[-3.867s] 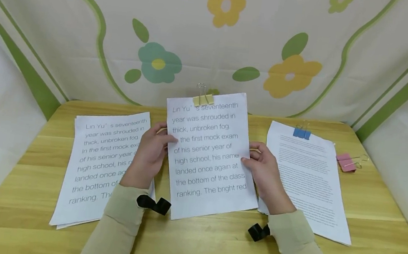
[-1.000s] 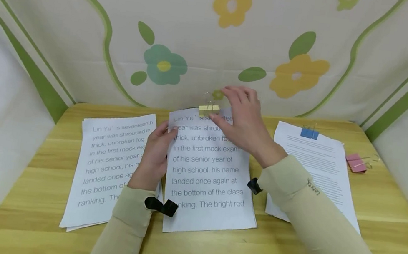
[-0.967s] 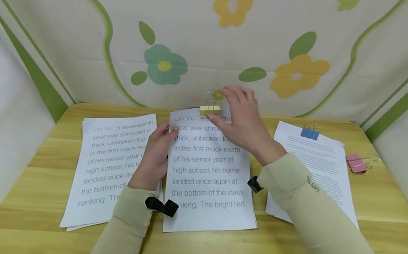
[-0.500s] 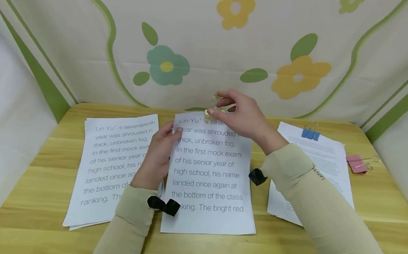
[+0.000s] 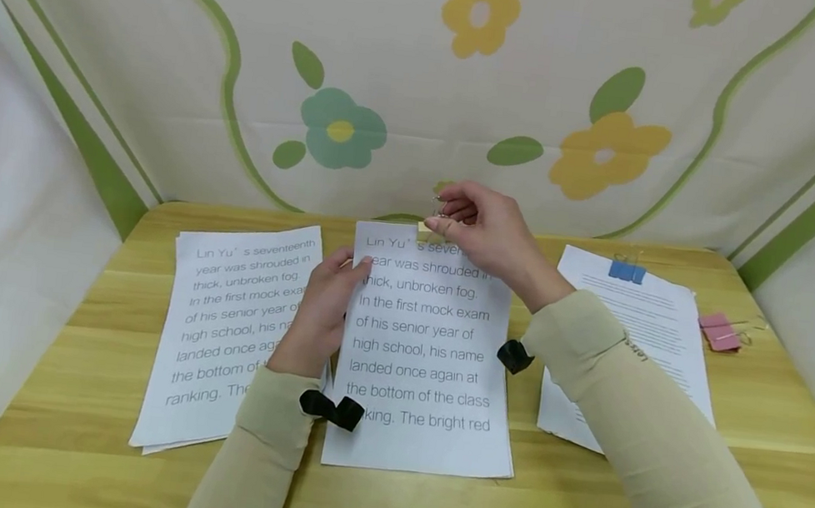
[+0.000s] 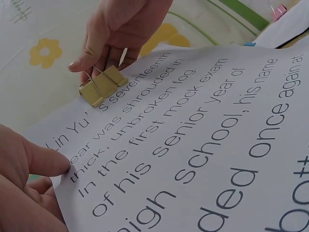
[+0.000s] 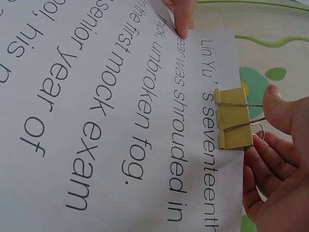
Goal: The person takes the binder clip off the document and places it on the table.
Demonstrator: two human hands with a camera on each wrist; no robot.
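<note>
A stack of printed paper (image 5: 418, 356) in large type stands in the middle of the head view, facing me. My left hand (image 5: 318, 307) pinches its left edge near the top, with the thumb (image 6: 46, 162) on the front sheet. A yellow binder clip (image 7: 234, 118) bites the top edge of the stack. My right hand (image 5: 496, 235) has its thumb (image 7: 280, 108) on the clip's front wire handle, and its fingers curl behind by the rear handle. In the head view the right hand covers much of the clip.
To the left lies another stack of large-print sheets (image 5: 207, 424), slightly fanned. A small-print stack (image 5: 623, 346) with a blue binder clip (image 5: 627, 271) lies to the right, partly under the right forearm. Beyond it sits a pink binder clip (image 5: 721, 333) on the wooden table (image 5: 765, 496).
My right hand has left the stack's right edge and gone up to the yellow clip, its fingers closing in on the handles. The left hand has kept hold, and the stack sits slightly lower.
</note>
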